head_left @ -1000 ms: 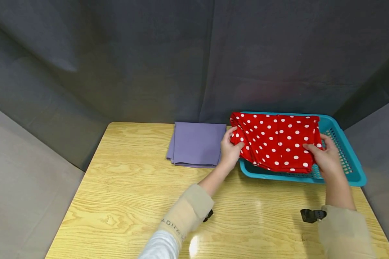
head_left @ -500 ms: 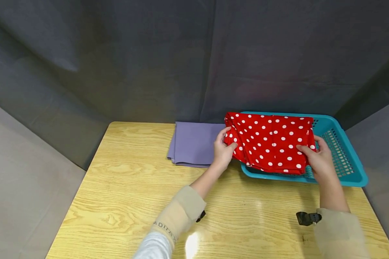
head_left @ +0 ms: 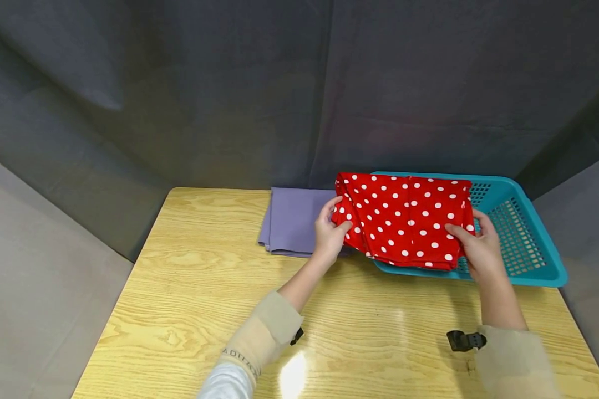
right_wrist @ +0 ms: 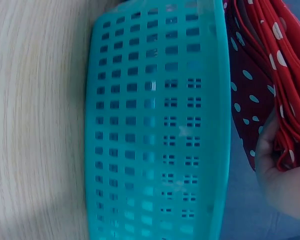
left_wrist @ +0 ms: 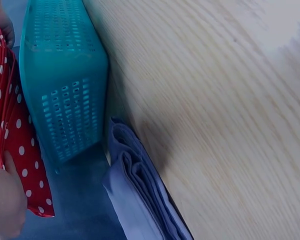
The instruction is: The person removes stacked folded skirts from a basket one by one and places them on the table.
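A folded red cloth with white polka dots (head_left: pixel 404 219) is held up between both hands, above the left part of a teal plastic basket (head_left: pixel 549 244). My left hand (head_left: pixel 328 230) pinches its left edge, thumb on top. At the right edge my right hand (head_left: pixel 481 244) grips it the same way, with fingers underneath. The cloth's left end overhangs a folded purple cloth (head_left: pixel 294 221) on the table. In the left wrist view the red cloth's layers (left_wrist: pixel 20 145) hang beyond the basket's rim. The right wrist view shows the right hand (right_wrist: pixel 285 185) curled round the folded layers.
The wooden table (head_left: pixel 179 310) extends in front of the basket and purple cloth. A dark grey curtain (head_left: pixel 229 94) hangs right behind the table's back edge. Black wrist devices (head_left: pixel 466 341) sit at the cuffs.
Both hands have carried the red polka-dot cloth leftward, from over the basket to partly over the purple cloth. More of the basket's right interior shows. The basket and purple cloth stay put.
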Action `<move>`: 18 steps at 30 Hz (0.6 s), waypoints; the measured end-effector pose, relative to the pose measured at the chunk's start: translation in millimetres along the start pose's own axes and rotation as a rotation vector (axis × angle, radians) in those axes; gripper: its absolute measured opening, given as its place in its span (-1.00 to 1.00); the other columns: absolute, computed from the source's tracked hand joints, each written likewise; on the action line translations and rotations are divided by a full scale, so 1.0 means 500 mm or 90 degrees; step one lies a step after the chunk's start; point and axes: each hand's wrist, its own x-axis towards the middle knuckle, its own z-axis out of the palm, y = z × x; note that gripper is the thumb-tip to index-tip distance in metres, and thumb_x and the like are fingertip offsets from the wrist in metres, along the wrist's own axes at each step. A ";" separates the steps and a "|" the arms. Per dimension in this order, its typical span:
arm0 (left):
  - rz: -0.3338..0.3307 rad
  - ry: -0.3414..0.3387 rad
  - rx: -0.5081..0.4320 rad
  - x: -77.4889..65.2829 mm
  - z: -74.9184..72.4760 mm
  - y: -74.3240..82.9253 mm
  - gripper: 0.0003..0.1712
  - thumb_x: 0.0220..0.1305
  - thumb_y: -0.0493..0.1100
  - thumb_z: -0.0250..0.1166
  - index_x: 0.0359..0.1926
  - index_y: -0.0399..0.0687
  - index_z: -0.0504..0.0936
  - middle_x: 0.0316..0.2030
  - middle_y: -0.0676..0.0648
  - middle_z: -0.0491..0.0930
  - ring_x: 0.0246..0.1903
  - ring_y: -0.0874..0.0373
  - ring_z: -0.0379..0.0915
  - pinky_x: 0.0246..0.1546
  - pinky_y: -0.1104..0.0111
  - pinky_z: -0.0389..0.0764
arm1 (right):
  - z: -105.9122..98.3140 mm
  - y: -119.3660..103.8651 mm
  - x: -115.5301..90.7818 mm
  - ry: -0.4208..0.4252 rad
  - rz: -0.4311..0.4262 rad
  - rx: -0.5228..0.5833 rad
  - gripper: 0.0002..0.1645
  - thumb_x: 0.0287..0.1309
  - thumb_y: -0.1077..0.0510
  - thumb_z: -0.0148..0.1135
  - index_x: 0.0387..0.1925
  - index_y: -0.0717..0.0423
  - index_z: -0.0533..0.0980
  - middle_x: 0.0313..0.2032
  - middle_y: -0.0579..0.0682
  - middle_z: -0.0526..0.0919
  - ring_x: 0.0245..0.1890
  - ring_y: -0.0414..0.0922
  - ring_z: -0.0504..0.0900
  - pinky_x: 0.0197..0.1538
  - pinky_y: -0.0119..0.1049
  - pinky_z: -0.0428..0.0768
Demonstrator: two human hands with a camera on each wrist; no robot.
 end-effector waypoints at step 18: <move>-0.003 0.024 0.007 0.010 -0.047 -0.044 -0.33 -0.03 -0.60 0.12 0.16 -0.14 0.41 0.07 -0.14 0.44 -0.18 0.03 0.48 -0.38 0.42 0.58 | 0.013 0.069 0.026 -0.006 -0.058 0.028 -0.25 -0.02 0.10 0.34 0.20 -0.14 0.23 -0.22 -0.15 0.55 -0.42 -0.23 0.66 -0.46 -0.32 0.61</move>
